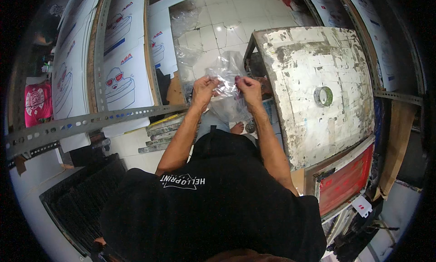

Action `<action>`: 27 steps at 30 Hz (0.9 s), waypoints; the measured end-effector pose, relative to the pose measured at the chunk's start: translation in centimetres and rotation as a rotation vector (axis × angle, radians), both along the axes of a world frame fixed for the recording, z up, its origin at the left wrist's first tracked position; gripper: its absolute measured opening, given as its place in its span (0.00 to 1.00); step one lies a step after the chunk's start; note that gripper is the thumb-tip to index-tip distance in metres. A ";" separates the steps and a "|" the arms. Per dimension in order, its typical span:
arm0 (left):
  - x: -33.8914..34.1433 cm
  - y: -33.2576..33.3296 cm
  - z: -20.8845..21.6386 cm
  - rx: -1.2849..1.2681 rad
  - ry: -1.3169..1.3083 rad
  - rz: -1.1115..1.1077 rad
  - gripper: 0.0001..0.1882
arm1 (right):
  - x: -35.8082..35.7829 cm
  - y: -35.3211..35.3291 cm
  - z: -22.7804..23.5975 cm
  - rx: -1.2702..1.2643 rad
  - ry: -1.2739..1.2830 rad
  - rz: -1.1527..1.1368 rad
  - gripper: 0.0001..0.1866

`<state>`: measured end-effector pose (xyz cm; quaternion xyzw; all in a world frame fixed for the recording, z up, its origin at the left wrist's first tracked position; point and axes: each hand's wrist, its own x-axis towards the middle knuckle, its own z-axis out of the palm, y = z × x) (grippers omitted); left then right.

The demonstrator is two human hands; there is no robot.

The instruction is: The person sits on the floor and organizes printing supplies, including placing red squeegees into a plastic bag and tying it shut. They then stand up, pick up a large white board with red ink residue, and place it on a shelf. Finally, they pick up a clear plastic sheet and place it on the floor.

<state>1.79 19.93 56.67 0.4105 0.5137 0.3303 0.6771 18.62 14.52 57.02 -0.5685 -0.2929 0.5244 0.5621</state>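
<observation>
A clear plastic bag (225,105) hangs spread between my two hands, in front of my body and above the floor. My left hand (205,90) pinches its left side near the top. On the opposite side, the fingers of my right hand (249,88) are closed on the plastic. The bag looks thin and crumpled, with bright reflections across it. Through it the floor tiles show faintly. Nothing can be made out inside the bag.
Right of my hands stands a paint-stained white table (299,107) with a tape roll (323,97) on it. A metal rack (136,113) holds printed white sheets (121,83) at the left. Below the table leans a red framed screen (347,180). Loose plastic (185,55) lies on the tiled floor.
</observation>
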 end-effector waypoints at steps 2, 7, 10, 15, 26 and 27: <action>-1.5 0.8 0.9 0.019 0.059 0.093 0.07 | 1.2 -0.2 0.4 -0.053 0.110 -0.042 0.13; -5.1 2.7 1.7 -0.377 -0.364 0.380 0.07 | 3.1 0.1 0.3 0.045 -0.507 0.057 0.15; -8.8 2.9 1.5 -0.416 -0.468 0.180 0.08 | 2.6 -0.7 2.0 -0.034 -0.965 0.409 0.21; -10.8 -1.3 6.2 0.341 0.745 -0.494 0.16 | 5.1 -1.8 -6.2 -0.104 -1.174 0.090 0.16; -18.1 -3.3 -0.5 -0.458 -0.523 0.466 0.14 | 2.3 -3.9 -7.5 -0.081 -0.723 0.568 0.18; -18.9 -3.1 -0.3 -0.444 -0.543 0.500 0.13 | 2.5 -4.3 -7.4 -0.097 -0.890 0.702 0.19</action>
